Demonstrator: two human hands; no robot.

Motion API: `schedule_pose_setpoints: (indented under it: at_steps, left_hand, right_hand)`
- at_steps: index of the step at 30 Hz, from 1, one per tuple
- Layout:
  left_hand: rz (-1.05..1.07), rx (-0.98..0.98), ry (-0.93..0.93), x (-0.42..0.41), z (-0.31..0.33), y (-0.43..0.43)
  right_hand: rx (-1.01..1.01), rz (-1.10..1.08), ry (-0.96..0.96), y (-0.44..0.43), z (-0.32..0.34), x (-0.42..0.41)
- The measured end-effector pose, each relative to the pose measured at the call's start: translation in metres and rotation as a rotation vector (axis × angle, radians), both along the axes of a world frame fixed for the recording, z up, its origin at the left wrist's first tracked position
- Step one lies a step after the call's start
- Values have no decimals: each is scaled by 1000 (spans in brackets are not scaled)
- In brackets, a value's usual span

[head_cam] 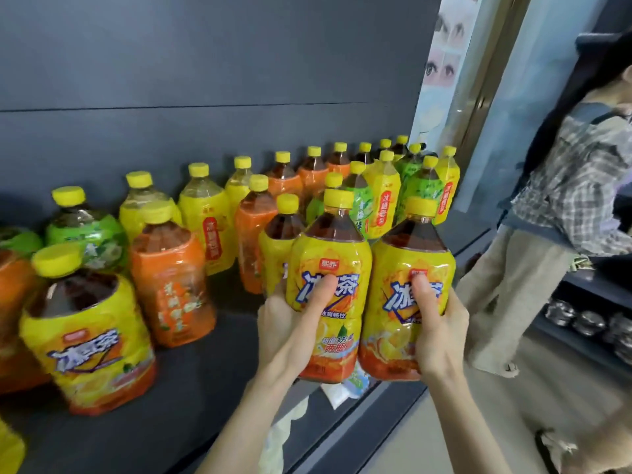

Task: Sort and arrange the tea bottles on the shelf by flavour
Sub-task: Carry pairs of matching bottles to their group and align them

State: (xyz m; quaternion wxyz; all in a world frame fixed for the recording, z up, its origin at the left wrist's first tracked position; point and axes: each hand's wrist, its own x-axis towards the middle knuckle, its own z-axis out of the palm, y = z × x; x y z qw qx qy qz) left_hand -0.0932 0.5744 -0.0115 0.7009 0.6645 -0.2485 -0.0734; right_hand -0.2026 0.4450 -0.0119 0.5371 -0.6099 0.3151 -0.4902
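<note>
Two hands, two bottles: the left hand (pixel 290 323) clutched the left iced-tea bottle (pixel 328 248), the right hand (pixel 441 333) clutched the right iced-tea bottle (pixel 410 254), side by side at the front edge of the shelf (pixel 205 388). Orange bottles (pixel 171 285) and green bottles (pixel 362 203) crowded behind; a bystander (pixel 581 186) stood on the right.

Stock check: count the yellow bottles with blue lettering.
3 bottles shown: one in the left hand, one in the right hand, one at the shelf's front left. A half-hidden bottle behind the left one may match.
</note>
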Motion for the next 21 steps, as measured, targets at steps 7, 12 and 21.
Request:
schedule_pose_setpoints:
  at_steps: [7, 12, 21]
  left_hand:
    - [99, 29, 9, 3, -9, -123]
    - [204, 34, 55, -13, -14, -207]
    - [393, 65, 49, 0, -22, -309]
  right_hand:
    - [20, 85, -24, -129, -7, 12]
    - [-3, 218, -26, -219, -4, 9]
    - [1, 382, 24, -336, -14, 44]
